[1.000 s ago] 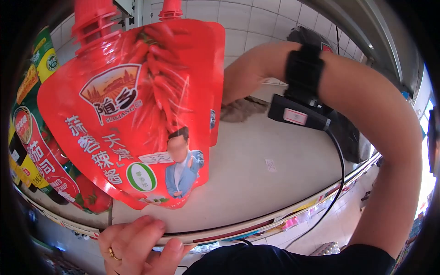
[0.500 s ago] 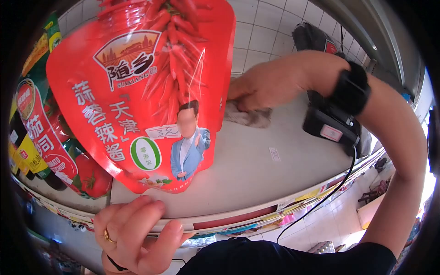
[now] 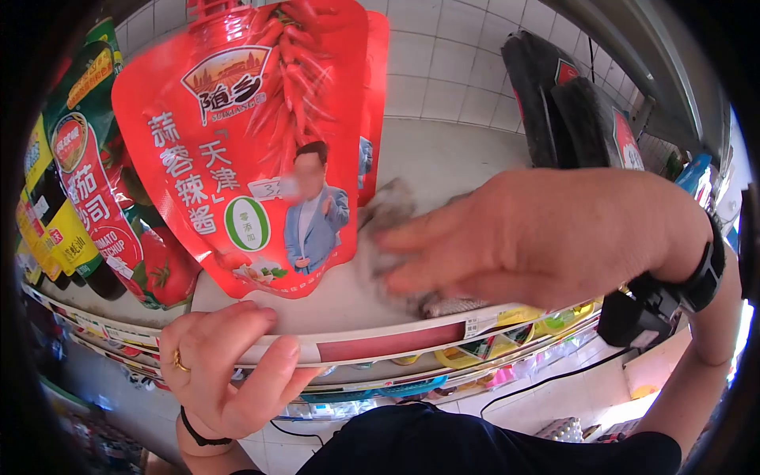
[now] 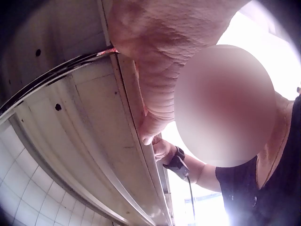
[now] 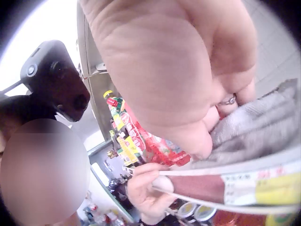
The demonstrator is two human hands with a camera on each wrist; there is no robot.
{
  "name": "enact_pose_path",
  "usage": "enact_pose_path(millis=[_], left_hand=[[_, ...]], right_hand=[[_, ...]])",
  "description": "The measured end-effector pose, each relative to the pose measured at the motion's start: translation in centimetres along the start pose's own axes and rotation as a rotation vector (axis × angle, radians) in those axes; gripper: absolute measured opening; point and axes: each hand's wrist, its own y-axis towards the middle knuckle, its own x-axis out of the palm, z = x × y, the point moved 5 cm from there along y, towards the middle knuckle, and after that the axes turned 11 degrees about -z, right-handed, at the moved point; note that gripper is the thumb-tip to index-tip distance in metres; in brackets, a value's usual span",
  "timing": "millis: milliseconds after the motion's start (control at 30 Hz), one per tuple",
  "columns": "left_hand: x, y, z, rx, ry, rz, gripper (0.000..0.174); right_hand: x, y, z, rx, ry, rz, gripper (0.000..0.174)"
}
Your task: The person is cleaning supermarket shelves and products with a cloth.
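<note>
My right hand (image 3: 554,237) holds a crumpled grey cloth (image 5: 254,125) down on the white shelf (image 3: 459,146), close behind its front edge. Thumb and fingers bunch the cloth, and it blurs around the fingertips in the head view. A ring shows on one finger in the right wrist view. Lower left, my left hand (image 3: 222,368) grips the shelf's front edge strip (image 3: 392,342), fingers over the top and thumb in front. Just behind it stands a red chilli sauce pouch (image 3: 178,138) with a spout, a second red pouch (image 3: 378,95) partly hidden behind it.
Tomato ketchup pouches (image 3: 95,198) and dark bottles (image 3: 59,229) with yellow labels crowd the left. Black packages (image 3: 538,95) lean at the back right against a white tiled wall (image 3: 451,63). Goods on a lower shelf (image 3: 483,348) show under the edge.
My right hand has come from the back beside the pouches toward the front edge, bringing the cloth along. The left hand keeps its place on the edge; the head view has shifted slightly.
</note>
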Motion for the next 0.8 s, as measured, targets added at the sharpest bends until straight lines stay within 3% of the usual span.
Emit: enact_pose_path(millis=[33, 233, 300, 333, 400, 533, 600, 667, 800], left_hand=[[-0.1, 0.0, 0.0, 0.002, -0.001, 0.0, 0.048], [-0.1, -0.1, 0.2, -0.003, 0.007, -0.017, 0.048], [-0.1, -0.1, 0.2, -0.009, 0.023, -0.022, 0.048], [0.0, -0.1, 0.2, -0.008, 0.023, -0.021, 0.048], [0.0, -0.2, 0.1, 0.001, 0.029, -0.009, 0.048], [-0.1, 0.0, 0.2, -0.011, 0.026, -0.026, 0.048], [-0.2, 0.0, 0.1, -0.014, 0.037, -0.023, 0.048], [-0.1, 0.0, 0.1, -0.004, 0.032, -0.016, 0.048], [-0.2, -0.1, 0.2, -0.003, 0.028, -0.023, 0.048]], right_hand=[[0.0, -0.2, -0.6, -0.111, 0.055, 0.053, 0.034], [0.7, -1.5, 2.4, -0.056, 0.156, 0.141, 0.035], [0.6, -2.9, 5.1, 0.166, 0.079, 0.168, 0.03], [0.4, -3.2, 5.8, 0.167, 0.078, 0.168, 0.03], [-0.1, -3.6, 7.5, 0.46, 0.063, 0.128, 0.029], [-0.5, -2.3, 6.9, 0.483, -0.029, 0.007, 0.03], [0.3, -1.6, 5.4, 0.144, 0.119, 0.154, 0.03], [1.2, -1.6, 2.2, 0.005, 0.337, 0.172, 0.03], [1.8, -4.2, 2.0, -0.143, 0.314, 0.149, 0.029]])
